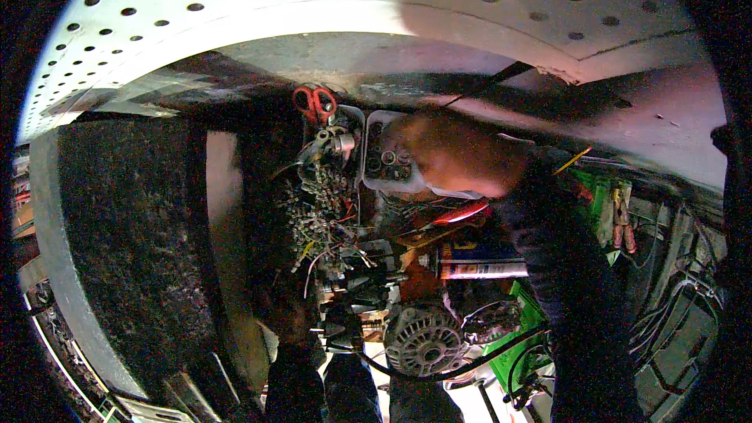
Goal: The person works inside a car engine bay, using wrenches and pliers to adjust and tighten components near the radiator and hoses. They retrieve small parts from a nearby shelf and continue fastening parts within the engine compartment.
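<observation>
My right hand (464,155), smeared by motion, reaches over a grey plastic bin (389,185) that holds several dark round rings. Its fingers sit at or inside the bin and cannot be made out. In deep shade at lower left, my left hand (291,315) is beside a heap of small metal parts (319,215); its fingers are too dark to read. Left of the first bin stands a second bin (357,124), with metal fittings (337,143) and red-handled scissors (315,104) at its edge.
A white perforated panel (329,0) spans the top. At left stands a large dark panel (129,258). Below the bins lie a red-edged tool (462,213), a blue box (482,258), an alternator-like slotted housing (427,342) and a black cable (462,374). Red-handled pliers (623,223) are at right.
</observation>
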`<state>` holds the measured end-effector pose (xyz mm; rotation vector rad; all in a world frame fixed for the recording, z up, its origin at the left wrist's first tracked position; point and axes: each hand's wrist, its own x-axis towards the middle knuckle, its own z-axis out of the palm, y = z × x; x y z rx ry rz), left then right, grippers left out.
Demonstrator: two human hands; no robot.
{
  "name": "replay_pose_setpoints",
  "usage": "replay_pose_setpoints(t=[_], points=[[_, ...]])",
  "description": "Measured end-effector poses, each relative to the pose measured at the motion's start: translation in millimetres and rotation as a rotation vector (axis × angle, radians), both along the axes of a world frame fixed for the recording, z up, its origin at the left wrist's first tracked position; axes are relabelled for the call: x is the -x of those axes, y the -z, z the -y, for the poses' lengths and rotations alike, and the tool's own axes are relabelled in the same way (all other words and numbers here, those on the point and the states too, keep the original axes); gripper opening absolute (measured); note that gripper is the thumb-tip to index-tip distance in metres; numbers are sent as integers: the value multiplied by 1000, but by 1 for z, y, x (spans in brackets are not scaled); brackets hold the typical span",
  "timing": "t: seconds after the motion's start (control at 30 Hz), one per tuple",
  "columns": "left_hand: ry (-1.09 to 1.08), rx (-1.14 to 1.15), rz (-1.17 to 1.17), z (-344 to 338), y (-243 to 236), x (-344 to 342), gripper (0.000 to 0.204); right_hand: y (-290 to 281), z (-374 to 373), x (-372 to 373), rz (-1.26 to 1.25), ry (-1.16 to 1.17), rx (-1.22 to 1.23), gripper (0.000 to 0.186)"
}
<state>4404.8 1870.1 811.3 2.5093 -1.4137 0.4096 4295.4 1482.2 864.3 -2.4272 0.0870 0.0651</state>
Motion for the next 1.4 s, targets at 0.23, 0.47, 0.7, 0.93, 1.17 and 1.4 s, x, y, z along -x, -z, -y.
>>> replay_pose_setpoints(t=[0.23, 0.47, 0.7, 0.93, 1.17, 1.4], points=[[-351, 147, -505, -21, 23, 5, 50, -34, 3, 61, 66, 220, 516, 25], [-206, 49, -198, -63, 62, -3, 59, -28, -28, 18, -1, 203, 485, 15], [-290, 248, -419, -36, 49, 5, 51, 51, -32, -15, 122, 5, 518, 17], [-349, 157, -317, -36, 34, 1, 43, 21, -38, -16, -114, -101, 501, 15], [-251, 70, -273, -59, 61, 0, 41, -25, -26, 3, -112, 17, 460, 16], [-351, 186, -455, -28, 32, 2, 40, 33, -31, -22, 8, 35, 448, 17]])
